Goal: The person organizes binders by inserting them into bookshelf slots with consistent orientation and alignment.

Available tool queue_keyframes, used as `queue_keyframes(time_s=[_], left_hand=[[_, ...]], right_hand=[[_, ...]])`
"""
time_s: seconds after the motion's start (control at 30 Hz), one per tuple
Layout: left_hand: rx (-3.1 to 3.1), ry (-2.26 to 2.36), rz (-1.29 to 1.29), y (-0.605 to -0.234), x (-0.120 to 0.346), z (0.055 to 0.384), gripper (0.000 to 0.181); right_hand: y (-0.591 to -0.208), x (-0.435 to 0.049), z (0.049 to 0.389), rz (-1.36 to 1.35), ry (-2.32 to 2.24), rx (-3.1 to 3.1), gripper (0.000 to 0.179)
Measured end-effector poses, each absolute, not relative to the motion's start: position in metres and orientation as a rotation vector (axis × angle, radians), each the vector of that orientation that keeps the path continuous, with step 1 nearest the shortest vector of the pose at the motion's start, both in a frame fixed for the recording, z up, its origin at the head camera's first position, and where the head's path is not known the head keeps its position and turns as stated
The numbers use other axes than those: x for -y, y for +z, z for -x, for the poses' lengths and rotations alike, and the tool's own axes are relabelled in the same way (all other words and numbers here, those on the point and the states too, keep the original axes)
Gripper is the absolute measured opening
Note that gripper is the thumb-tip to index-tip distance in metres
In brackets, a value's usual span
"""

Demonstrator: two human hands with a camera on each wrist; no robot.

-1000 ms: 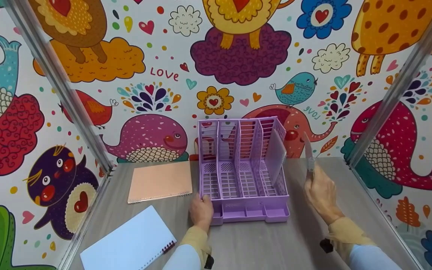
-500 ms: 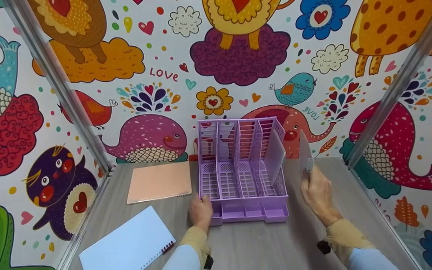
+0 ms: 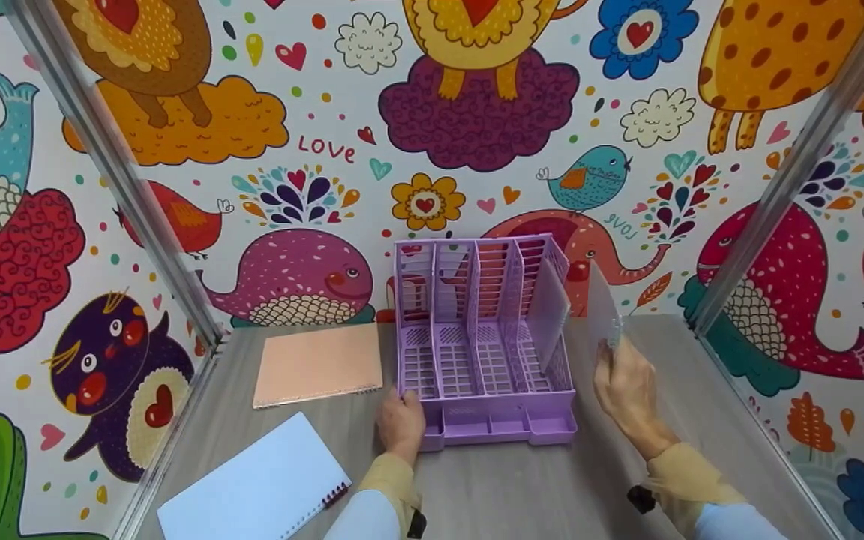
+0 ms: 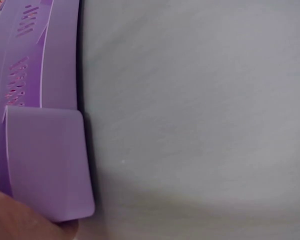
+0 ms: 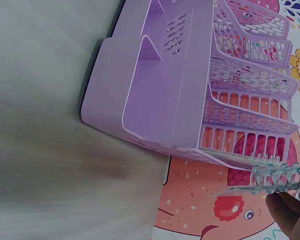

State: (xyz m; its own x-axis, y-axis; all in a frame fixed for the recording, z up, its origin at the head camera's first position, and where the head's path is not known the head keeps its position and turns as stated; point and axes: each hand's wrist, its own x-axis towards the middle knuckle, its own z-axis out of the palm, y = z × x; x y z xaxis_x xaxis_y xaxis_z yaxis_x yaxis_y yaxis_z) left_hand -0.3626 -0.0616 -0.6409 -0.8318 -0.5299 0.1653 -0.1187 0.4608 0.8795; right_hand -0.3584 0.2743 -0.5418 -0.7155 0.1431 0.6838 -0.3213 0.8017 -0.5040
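Note:
A purple plastic file organizer (image 3: 469, 405) with tall slotted dividers and small front trays stands mid-table. My left hand (image 3: 400, 424) grips its front left corner; in the left wrist view part of that hand (image 4: 20, 220) shows at the tray's edge. My right hand (image 3: 631, 386) pinches a thin spiral notebook (image 3: 603, 304) by its bound edge, holding it upright just right of the organizer. Up close, the notebook's clear spiral binding (image 5: 280, 177) shows above the fingers, near the organizer's side wall. Inside the rightmost compartment another pale notebook (image 3: 550, 315) stands on edge.
A peach notebook (image 3: 319, 364) lies flat left of the organizer. Nearer the front left lies a white-blue notebook (image 3: 256, 484) with dark spiral binding. A cartoon-printed wall (image 3: 312, 277) rises behind the table, with metal posts (image 3: 773, 172) at both sides.
My right hand has moved slightly left toward the organizer, and the notebook has turned so more of its face shows. The left hand stays on the organizer's corner.

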Motion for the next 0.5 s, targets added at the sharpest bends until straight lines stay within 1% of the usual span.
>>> queue_keyframes(time_s=[0.1,0.2,0.33,0.4,0.5], left_hand=[[2.298,-1.347,-0.557,-0.638,0.062,0.361,0.025],[2.267,-1.306,-0.552,-0.66,0.063,0.373,0.028],[2.276,-1.268,-0.565,-0.694,0.067,0.393,0.031],[2.283,-1.288,-0.566,-0.699,0.069,0.395,0.031],[2.278,-1.284,-0.542,-0.705,0.07,0.397,0.03]], right_hand=[[-0.541,-0.271,0.355,-0.134,0.807,2.248,0.027],[-0.541,-0.269,0.353,-0.133,0.811,2.242,0.028],[-0.543,-0.267,0.354,-0.145,0.806,2.206,0.024],[-0.544,-0.267,0.354,-0.155,0.801,2.188,0.023],[-0.545,-0.265,0.354,-0.167,0.789,2.159,0.017]])
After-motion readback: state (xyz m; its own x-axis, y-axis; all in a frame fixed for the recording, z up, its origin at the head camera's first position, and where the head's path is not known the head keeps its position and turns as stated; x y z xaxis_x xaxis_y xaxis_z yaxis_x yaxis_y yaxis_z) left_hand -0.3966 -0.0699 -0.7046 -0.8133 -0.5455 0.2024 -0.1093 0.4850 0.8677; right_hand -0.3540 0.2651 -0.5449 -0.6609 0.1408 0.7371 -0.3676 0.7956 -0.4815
